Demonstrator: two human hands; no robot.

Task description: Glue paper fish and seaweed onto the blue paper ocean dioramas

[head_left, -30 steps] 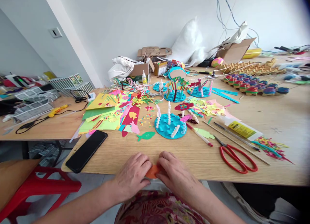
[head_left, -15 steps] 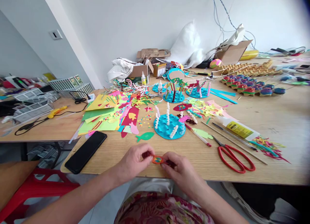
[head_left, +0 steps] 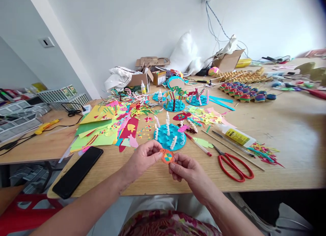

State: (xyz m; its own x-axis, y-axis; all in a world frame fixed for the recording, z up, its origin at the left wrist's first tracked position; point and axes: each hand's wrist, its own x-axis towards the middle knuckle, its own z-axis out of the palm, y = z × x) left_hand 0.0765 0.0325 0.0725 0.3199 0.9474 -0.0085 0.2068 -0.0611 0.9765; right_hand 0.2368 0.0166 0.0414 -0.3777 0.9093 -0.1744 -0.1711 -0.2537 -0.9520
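Note:
Between both hands is an orange paper fish [head_left: 168, 156] with blue, yellow and green triangles on its body. My left hand [head_left: 149, 156] pinches its left end between thumb and fingers. At its lower right edge, the thumb and fingers of my right hand [head_left: 184, 166] grip it too. Just beyond the hands lies a blue round base [head_left: 170, 135] with white and pale twisted pipe cleaners standing on it. A pink paper fish [head_left: 132, 140] rests left of that base. To its right are a red-capped pen [head_left: 200, 146] and a light green paper cutout [head_left: 203, 142].
Red-handled scissors [head_left: 235, 166], a wooden stick [head_left: 236, 152] and a glue bottle [head_left: 236, 135] lie at right. A black phone [head_left: 77, 171] is near the left front edge. Coloured paper sheets [head_left: 94, 137] are piled at left; painted egg cartons [head_left: 248, 92] stand at back right.
Both hands have raised the orange fish and tilted its patterned face towards me. The camera view has turned to the right. The green paper fish is now hidden by my left hand.

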